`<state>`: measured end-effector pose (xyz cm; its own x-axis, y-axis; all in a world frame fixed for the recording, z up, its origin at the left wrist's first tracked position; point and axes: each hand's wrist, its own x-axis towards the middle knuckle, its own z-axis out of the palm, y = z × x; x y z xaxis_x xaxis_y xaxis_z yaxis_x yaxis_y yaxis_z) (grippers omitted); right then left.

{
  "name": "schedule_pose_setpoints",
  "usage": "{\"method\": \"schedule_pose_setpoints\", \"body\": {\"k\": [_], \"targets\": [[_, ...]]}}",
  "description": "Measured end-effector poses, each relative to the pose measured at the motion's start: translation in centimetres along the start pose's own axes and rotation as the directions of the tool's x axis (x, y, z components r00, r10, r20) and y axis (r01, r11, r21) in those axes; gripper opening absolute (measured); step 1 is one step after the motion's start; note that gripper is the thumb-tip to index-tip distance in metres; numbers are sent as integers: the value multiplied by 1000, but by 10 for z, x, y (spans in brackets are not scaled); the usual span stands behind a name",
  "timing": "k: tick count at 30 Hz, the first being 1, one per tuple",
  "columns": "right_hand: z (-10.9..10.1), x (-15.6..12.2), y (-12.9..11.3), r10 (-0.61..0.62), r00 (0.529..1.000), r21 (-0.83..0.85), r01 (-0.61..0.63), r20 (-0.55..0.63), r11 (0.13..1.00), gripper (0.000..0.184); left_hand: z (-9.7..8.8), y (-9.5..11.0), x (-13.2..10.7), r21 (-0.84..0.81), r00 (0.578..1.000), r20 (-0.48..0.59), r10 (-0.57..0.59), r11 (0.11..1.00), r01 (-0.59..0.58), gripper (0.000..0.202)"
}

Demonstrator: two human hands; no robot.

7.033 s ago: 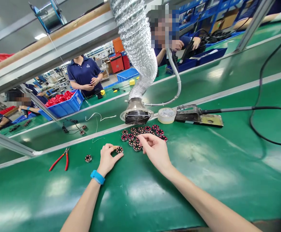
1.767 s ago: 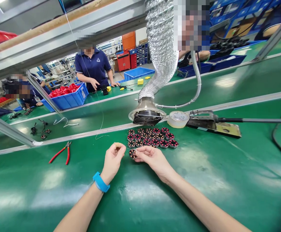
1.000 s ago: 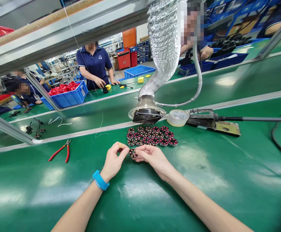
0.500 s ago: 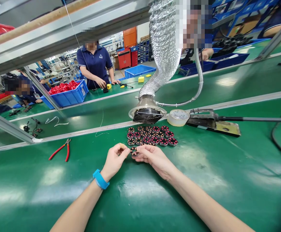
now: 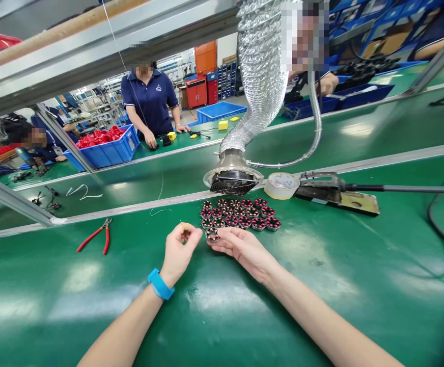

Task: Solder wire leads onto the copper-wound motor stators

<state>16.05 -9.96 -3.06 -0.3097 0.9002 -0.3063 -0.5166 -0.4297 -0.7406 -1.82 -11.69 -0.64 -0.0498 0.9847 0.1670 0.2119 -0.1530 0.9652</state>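
My right hand (image 5: 241, 247) pinches a small round wound coil part (image 5: 212, 235) at its fingertips, just in front of a cluster of several like parts with red and copper windings (image 5: 241, 214) on the green belt. My left hand (image 5: 179, 250), with a blue band on the wrist, is curled beside it, thumb and fingers pressed together on something too small to make out, a short way left of the held part.
A silver fume duct with a fan mouth (image 5: 232, 179) hangs just behind the cluster. A tape roll (image 5: 281, 185) and a soldering iron stand (image 5: 336, 194) lie to the right, with a black cable (image 5: 436, 224). Red pliers (image 5: 95, 238) lie left. Co-workers stand at benches beyond.
My right hand has carried the coil part a little up and toward the cluster. My left hand has stayed curled beside it. Loose parts on the far belt have drifted left.
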Motion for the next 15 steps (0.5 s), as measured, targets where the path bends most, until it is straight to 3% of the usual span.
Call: {"method": "schedule_pose_setpoints", "body": {"k": [4, 15], "targets": [[-1, 1, 1, -6, 1000, 78, 6, -1, 997, 44, 6, -7, -6, 168, 997, 57, 60, 983, -69, 30], [-6, 5, 8, -21, 999, 80, 17, 42, 997, 41, 6, -9, -6, 231, 976, 90, 201, 949, -216, 15]]}}
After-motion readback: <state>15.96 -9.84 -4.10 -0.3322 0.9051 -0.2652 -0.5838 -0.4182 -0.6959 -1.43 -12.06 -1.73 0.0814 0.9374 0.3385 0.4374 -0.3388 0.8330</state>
